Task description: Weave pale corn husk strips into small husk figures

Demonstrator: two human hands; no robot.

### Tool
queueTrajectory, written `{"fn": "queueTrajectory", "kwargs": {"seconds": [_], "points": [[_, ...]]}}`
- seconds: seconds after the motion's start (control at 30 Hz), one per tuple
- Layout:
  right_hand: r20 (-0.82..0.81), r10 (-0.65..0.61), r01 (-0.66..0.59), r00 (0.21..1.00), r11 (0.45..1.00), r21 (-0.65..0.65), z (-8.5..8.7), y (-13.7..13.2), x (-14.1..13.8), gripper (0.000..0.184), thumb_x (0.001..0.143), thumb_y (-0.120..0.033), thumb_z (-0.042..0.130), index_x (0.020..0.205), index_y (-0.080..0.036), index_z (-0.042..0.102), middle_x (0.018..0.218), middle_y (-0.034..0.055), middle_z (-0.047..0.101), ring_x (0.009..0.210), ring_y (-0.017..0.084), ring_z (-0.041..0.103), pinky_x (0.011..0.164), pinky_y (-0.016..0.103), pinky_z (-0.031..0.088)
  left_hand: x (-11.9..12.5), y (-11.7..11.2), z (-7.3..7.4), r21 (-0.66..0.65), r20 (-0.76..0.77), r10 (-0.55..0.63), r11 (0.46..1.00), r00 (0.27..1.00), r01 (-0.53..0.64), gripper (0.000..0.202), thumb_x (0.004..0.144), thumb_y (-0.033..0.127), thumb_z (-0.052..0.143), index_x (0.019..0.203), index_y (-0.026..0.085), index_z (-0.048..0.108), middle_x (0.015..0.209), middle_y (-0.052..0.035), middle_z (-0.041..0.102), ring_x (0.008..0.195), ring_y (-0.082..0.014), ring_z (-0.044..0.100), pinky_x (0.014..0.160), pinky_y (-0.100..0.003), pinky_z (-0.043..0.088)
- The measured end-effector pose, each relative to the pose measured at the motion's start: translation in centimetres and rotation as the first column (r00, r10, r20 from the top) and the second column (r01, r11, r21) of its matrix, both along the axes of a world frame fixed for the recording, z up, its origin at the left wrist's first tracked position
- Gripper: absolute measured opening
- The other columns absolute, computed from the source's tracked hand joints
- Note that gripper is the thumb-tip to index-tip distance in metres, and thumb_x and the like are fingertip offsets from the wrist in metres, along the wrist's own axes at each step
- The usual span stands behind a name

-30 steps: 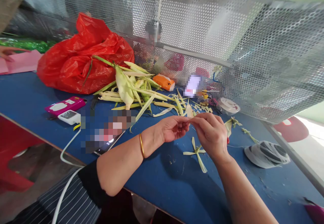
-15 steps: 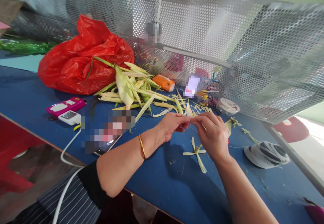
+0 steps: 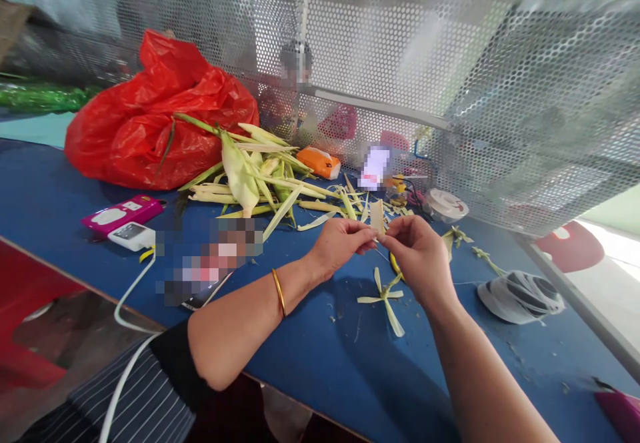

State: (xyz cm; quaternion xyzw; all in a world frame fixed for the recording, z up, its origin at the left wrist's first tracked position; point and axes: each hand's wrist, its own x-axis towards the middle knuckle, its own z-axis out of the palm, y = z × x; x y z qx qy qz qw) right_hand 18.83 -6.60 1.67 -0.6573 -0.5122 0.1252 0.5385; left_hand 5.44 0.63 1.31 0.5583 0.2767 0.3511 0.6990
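Observation:
A pale strip of corn husk [image 3: 377,215] stands upright between my fingertips. My left hand [image 3: 341,244] pinches its lower end from the left, thumb and forefinger together. From the right, my right hand [image 3: 420,251] pinches the same end, and the two sets of fingertips nearly touch. On the table just below lies a small cross-shaped husk piece [image 3: 384,297] with several flat arms. A yellow handle-like loop [image 3: 395,266] is partly hidden behind my right hand. Husk scraps [image 3: 350,203] lie just beyond my hands.
Corn husks [image 3: 240,173] are heaped before a red plastic bag [image 3: 165,123]. A spool of thread [image 3: 520,297] stands at the right, a tape roll [image 3: 446,205] behind it. Phones, an orange tissue pack [image 3: 319,163] and a white cable [image 3: 131,323] share the blue table [image 3: 300,356]. Perforated metal panels [image 3: 380,43] rise behind.
The husk strip has turned to show a wider, flatter face and stands up between my fingers. My right fingers have shifted slightly; the whole view has moved a little.

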Motion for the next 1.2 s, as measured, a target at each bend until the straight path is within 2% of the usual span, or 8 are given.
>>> {"fn": "queueTrajectory", "kwargs": {"seconds": [0.07,0.3,0.67,0.83,0.9,1.0,1.07,1.2], "points": [[-0.074,0.039,-0.04,0.996,0.999,-0.011,-0.3,0.1,0.1,0.023,0.07,-0.035,0.074,0.086,-0.019,0.068,0.076,0.0019,0.069,0.068,0.018,0.061,0.066,0.032,0.047,0.0,0.1,0.0,-0.009,-0.004,-0.014,1.0,1.0,0.014,0.015,0.077,0.021,0.067,0.064,0.015,0.07,0.061,-0.0013,0.065,0.056,-0.0088,0.054,0.061,-0.025,0.045],[-0.05,0.045,-0.044,0.998,0.999,0.021,-0.2,0.1,0.2,0.014,0.071,-0.033,0.076,0.079,-0.021,0.077,0.078,0.002,0.073,0.07,0.018,0.062,0.067,0.032,0.046,-0.3,0.4,0.3,0.009,-0.044,-0.018,1.0,0.999,0.018,0.014,0.077,0.019,0.065,0.065,0.016,0.071,0.061,-0.0018,0.066,0.057,-0.0091,0.055,0.058,-0.023,0.043],[0.153,-0.04,0.025,0.987,0.995,0.095,0.5,-0.4,-0.3,0.009,0.073,-0.029,0.074,0.068,-0.023,0.075,0.068,-0.0006,0.068,0.064,0.015,0.058,0.06,0.028,0.043,-0.7,0.5,0.6,-0.016,-0.039,-0.095,0.995,0.995,0.095,0.015,0.075,0.025,0.063,0.065,0.016,0.071,0.065,-0.003,0.066,0.062,-0.0107,0.057,0.062,-0.025,0.043],[0.23,-0.113,0.088,0.966,0.989,0.119,0.8,-0.6,-0.7,0.009,0.074,-0.027,0.071,0.068,-0.021,0.074,0.068,-0.0003,0.069,0.062,0.014,0.057,0.059,0.027,0.043,-0.5,0.5,0.2,0.118,-0.058,-0.115,0.986,0.992,0.122,0.021,0.072,0.036,0.07,0.069,0.015,0.068,0.066,-0.0015,0.063,0.065,-0.0118,0.055,0.06,-0.025,0.041],[0.216,-0.133,0.111,0.967,0.988,0.108,0.9,-0.6,-0.7,0.009,0.074,-0.026,0.07,0.068,-0.021,0.074,0.068,0.0001,0.069,0.061,0.014,0.058,0.058,0.027,0.042,-0.3,0.6,-0.3,0.198,-0.061,-0.065,0.977,0.996,0.075,0.025,0.068,0.037,0.076,0.071,0.015,0.064,0.066,0.0006,0.059,0.064,-0.0107,0.053,0.061,-0.025,0.041],[0.093,-0.143,0.14,0.985,0.989,0.043,0.8,-0.5,-0.6,0.012,0.072,-0.031,0.072,0.068,-0.02,0.074,0.065,0.0008,0.069,0.06,0.015,0.059,0.057,0.028,0.042,0.0,0.4,-0.6,0.283,0.026,0.082,0.955,0.996,-0.086,0.038,0.06,0.028,0.084,0.086,0.017,0.058,0.08,0.001,0.062,0.07,-0.0107,0.058,0.069,-0.026,0.046],[-0.021,-0.141,0.141,0.99,0.99,0.002,0.7,-0.4,-0.5,0.016,0.07,-0.036,0.074,0.07,-0.019,0.075,0.063,0.0011,0.069,0.058,0.016,0.059,0.056,0.028,0.042,-0.1,0.1,-0.5,0.343,0.055,0.121,0.93,0.991,-0.133,0.042,0.061,0.022,0.083,0.092,0.02,0.054,0.089,-0.0004,0.064,0.074,-0.0115,0.062,0.07,-0.026,0.048],[-0.134,-0.139,0.139,0.981,0.99,-0.006,0.9,-0.4,-0.5,0.019,0.066,-0.037,0.077,0.069,-0.018,0.074,0.057,0.0005,0.067,0.055,0.015,0.058,0.054,0.028,0.042,-0.3,-0.5,-0.1,0.452,0.016,0.142,0.882,0.99,-0.134,0.022,0.074,0.023,0.074,0.087,0.021,0.057,0.093,-0.0026,0.067,0.081,-0.0133,0.064,0.067,-0.023,0.047]]}}
